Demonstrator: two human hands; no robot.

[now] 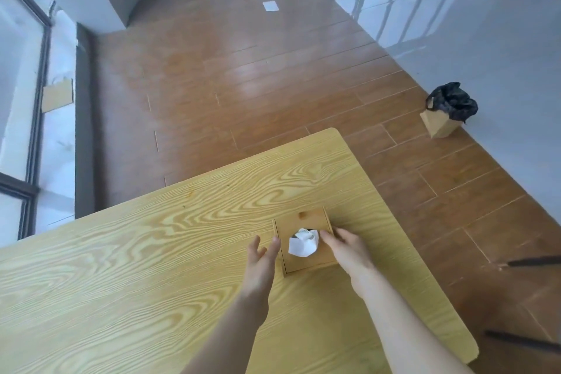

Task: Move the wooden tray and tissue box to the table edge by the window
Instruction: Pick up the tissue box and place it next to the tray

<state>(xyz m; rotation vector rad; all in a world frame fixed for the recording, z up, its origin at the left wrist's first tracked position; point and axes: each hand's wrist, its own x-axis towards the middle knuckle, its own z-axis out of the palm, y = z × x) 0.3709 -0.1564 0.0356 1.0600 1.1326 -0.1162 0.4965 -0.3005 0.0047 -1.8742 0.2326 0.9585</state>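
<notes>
No brand, label or writing can be read on any item.

The tissue box [305,240] is a square wooden box with a white tissue [302,242] standing out of its top opening. It sits on the surface [136,267] near the right edge, set back from the far right corner.

The left hand [261,258] is open, fingers spread, just beside the box's left side; whether a fingertip touches the box cannot be told. The right hand [344,247] is open, its fingers lying on the box's top right edge. Neither hand grips the box.

The window [21,94] runs along the left. A paper bag [440,126] with a black liner stands on the floor [243,70] by the right wall.
</notes>
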